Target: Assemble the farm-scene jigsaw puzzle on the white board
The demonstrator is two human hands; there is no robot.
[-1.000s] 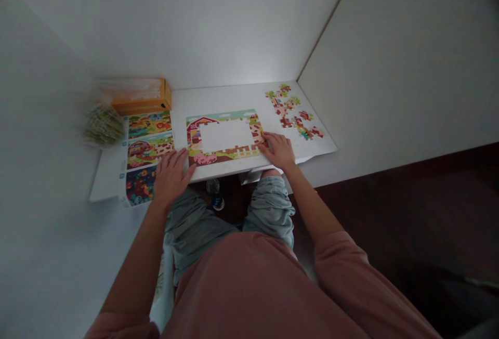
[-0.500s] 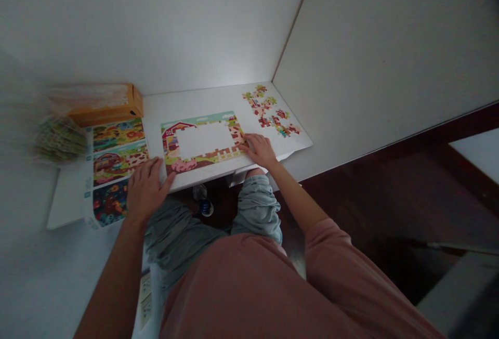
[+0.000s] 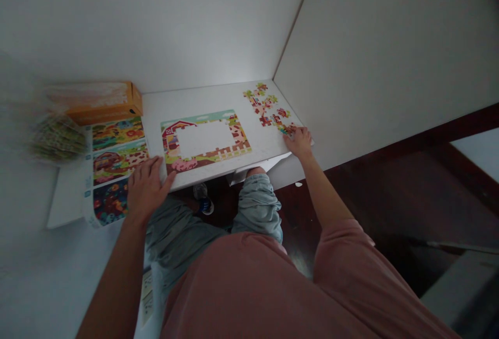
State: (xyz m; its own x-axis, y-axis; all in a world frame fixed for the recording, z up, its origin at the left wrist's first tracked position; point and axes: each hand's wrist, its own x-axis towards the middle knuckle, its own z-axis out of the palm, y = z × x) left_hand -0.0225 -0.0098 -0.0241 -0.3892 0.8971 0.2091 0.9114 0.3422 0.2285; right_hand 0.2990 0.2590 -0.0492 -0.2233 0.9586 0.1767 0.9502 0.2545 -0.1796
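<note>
The jigsaw puzzle frame, a farm scene joined along its border with a bare white middle, lies flat on the white table. My left hand rests with fingers spread at the frame's lower left corner, partly over the picture sheet. At the table's right end, my right hand reaches onto the near edge of the loose puzzle pieces. Its fingers are stretched out over a few pieces and hide them in part.
An orange box stands against the wall at the back left. Beside it lies a clear bag with greenish contents. Walls close off the table's back and right sides. My knees are under the near edge.
My right hand has moved right, from the puzzle frame's right side to the loose pieces, uncovering the frame's lower right corner. The left hand stays in place.
</note>
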